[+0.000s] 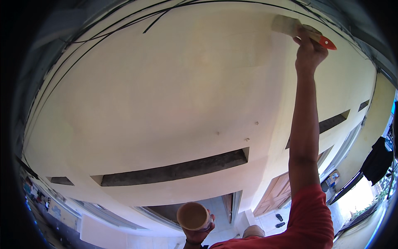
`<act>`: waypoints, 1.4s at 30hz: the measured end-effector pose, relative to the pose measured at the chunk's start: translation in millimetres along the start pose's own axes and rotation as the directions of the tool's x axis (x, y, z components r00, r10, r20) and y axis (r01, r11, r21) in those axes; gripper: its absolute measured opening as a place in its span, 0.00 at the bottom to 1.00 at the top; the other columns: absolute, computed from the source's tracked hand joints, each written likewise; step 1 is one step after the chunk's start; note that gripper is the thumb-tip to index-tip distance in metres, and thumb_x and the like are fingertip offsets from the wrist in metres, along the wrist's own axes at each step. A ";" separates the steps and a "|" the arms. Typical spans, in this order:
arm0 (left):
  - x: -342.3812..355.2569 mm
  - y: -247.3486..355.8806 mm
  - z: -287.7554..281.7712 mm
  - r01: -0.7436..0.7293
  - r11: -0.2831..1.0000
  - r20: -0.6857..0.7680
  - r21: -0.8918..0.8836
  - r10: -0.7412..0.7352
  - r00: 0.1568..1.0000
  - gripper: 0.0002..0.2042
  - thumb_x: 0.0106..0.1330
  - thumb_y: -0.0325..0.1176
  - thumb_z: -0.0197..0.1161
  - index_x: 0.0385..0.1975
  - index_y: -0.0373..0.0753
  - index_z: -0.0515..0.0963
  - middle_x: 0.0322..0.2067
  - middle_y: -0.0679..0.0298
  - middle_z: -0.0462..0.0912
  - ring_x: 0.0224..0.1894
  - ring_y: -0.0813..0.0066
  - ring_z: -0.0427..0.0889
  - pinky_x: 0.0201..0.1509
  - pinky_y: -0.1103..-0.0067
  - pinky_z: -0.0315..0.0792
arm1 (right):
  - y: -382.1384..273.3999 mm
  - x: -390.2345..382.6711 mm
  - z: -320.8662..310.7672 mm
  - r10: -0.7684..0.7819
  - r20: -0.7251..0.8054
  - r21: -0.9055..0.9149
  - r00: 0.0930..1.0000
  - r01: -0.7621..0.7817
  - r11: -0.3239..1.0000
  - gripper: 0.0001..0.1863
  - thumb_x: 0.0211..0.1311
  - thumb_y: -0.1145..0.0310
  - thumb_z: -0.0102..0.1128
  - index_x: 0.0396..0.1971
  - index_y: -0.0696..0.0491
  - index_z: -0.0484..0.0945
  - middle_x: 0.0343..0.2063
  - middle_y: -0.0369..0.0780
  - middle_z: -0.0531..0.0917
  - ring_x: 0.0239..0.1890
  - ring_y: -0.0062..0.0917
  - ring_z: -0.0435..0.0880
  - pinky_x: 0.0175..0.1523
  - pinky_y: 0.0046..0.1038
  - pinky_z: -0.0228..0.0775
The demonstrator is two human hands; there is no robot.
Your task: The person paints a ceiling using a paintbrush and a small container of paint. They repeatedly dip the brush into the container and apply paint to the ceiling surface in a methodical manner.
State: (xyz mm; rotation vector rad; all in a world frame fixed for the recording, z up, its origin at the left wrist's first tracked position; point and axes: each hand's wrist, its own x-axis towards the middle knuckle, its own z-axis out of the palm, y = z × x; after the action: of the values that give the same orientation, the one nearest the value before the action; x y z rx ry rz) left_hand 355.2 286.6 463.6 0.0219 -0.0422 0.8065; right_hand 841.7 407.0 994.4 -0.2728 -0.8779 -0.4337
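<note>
Nearest the camera, a red sleeve [309,216] lies to the lower right of the long recessed slot [178,169] in the pale wall [166,91]. From the left, black cables [146,30] arc high above the slot. Below its middle, the left hand [200,235] is wrapped around a cup [179,218], mouth toward the camera; how full it is cannot be told. Above the slot's right end sit three small fixings [256,123]. Farther up and right of the slot, well apart from the left hand, the right hand [311,50] is clamped on the handle of a wide brush [290,25], its blurred bristles apparently against the wall.

Brushing seems the step in hand. Good work here likely means a light load, since the reach is overhead and drips could run down the arm; even pressure; overlapping strokes across the change of tone right of the slot; slower, narrower passes near the cables; and a level cup.
</note>
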 end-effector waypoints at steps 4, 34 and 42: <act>1.5 -3.7 4.8 -0.029 1.000 -0.011 0.001 0.029 1.000 0.39 0.69 0.69 0.64 0.72 0.49 0.74 0.67 0.49 0.75 0.68 0.39 0.71 0.65 0.48 0.77 | 40.1 32.6 1.2 -0.491 0.085 -0.209 0.867 0.497 0.842 0.12 0.62 0.67 0.79 0.43 0.53 0.91 0.39 0.37 0.93 0.37 0.26 0.91 0.44 0.29 0.85; 10.9 -6.6 -5.1 -0.002 1.000 -0.011 0.017 0.002 1.000 0.39 0.69 0.70 0.63 0.71 0.47 0.75 0.67 0.51 0.76 0.68 0.40 0.73 0.65 0.49 0.77 | -69.0 -116.3 101.9 0.151 0.351 0.359 0.924 -0.281 0.890 0.12 0.72 0.74 0.74 0.47 0.66 0.82 0.35 0.49 0.90 0.32 0.31 0.94 0.39 0.30 0.93; 11.6 -8.0 -14.4 -0.038 0.999 -0.038 0.025 0.039 0.999 0.40 0.69 0.70 0.63 0.71 0.47 0.75 0.67 0.51 0.75 0.67 0.41 0.73 0.64 0.49 0.77 | -40.9 -97.9 134.9 0.341 0.347 0.455 0.874 -0.475 0.753 0.10 0.66 0.82 0.71 0.44 0.68 0.83 0.34 0.46 0.89 0.29 0.30 0.90 0.33 0.27 0.84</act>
State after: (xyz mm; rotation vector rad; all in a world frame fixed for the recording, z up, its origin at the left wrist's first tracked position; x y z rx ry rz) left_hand 369.4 289.9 449.8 0.0286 0.0037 0.8458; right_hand 675.7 450.1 1002.0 0.0007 -1.1090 0.2755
